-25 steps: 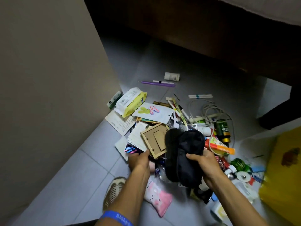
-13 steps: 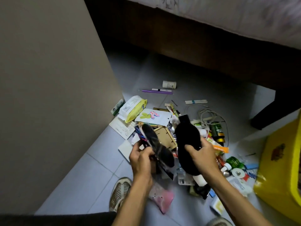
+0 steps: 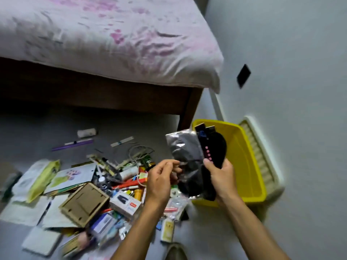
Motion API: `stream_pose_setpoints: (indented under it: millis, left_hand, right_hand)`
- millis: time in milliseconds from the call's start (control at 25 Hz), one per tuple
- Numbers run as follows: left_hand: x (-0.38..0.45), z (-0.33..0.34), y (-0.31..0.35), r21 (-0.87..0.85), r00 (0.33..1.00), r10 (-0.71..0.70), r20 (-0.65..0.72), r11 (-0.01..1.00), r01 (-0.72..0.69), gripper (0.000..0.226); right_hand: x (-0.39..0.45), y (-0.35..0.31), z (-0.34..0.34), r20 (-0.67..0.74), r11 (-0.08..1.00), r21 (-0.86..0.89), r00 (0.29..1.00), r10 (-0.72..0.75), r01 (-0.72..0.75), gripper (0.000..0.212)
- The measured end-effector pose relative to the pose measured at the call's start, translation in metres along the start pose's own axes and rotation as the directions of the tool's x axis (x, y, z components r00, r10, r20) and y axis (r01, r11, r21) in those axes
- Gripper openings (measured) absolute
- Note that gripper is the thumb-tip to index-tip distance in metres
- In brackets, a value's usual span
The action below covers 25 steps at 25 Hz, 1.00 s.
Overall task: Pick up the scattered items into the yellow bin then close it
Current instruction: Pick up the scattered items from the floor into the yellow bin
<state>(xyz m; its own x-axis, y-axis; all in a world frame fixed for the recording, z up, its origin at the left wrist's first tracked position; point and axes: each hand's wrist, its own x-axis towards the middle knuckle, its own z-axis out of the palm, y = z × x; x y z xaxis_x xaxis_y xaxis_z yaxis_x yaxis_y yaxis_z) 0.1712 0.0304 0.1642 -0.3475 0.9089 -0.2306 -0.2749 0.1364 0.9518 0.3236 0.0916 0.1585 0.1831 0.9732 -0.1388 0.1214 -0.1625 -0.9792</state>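
Note:
The yellow bin (image 3: 260,186) stands open on the floor at the right, by the wall. In front of it my right hand (image 3: 223,177) grips a bundle of black cloth items (image 3: 216,147) with a pink-dotted strip. My left hand (image 3: 162,179) pinches a clear packet of black cloth (image 3: 185,151) right beside that bundle. Scattered items cover the floor to the left: a wooden frame (image 3: 86,199), a white box (image 3: 125,202), a purple pen (image 3: 75,144), a yellow-white pouch (image 3: 39,177), a cable (image 3: 139,150) and a green can (image 3: 149,161).
A bed with a pink-stained sheet (image 3: 112,44) fills the top, and its dark wooden leg (image 3: 189,113) stands just behind the bin. A white ribbed panel (image 3: 262,162) leans on the wall right of the bin. My shoe (image 3: 175,252) is at the bottom edge.
Both hands have lifted the black cloth items off the pile and carried them right, up to the yellow bin. The view has swung right and up, showing the bed and the bin's inside.

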Motion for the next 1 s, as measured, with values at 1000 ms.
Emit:
stream_pose_setpoints:
  millis: [1000]
  left_hand:
    - [0.025, -0.249, -0.157, 0.638, 0.73, -0.072, -0.68, 0.433, 0.637, 0.103]
  right_hand:
    - [-0.069, 0.186, 0.187, 0.766, 0.456, -0.634, 0.586, 0.264, 0.624, 0.085]
